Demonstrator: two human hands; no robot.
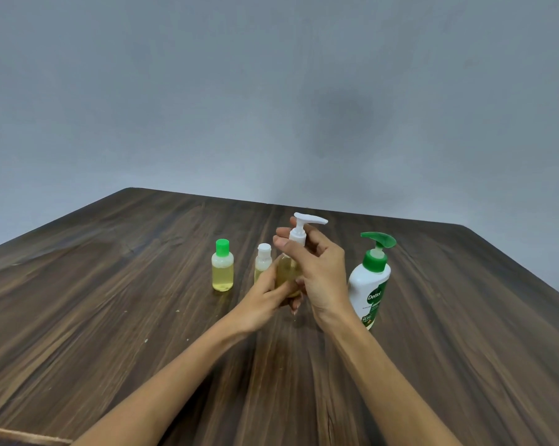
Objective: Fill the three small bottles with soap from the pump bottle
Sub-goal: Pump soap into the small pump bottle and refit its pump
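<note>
**Third bottle's pump cap in the fingers**

The left hand (265, 300) wraps the body of the small pump-top bottle (286, 275), fingers curled round its lower half, holding it upright. The right hand (316, 268) pinches the white pump collar (297, 235) between thumb and fingertips (281, 243), so the bottle's long axis runs straight down from those fingertips into the left palm. The likely next move is a twist about that vertical axis. Just beyond the left fingers stand the white-capped bottle (263, 260) and, further left, the green-capped bottle (222, 267), both holding yellow soap. The large pump bottle (369, 281) stands just right of the right wrist.
</note>
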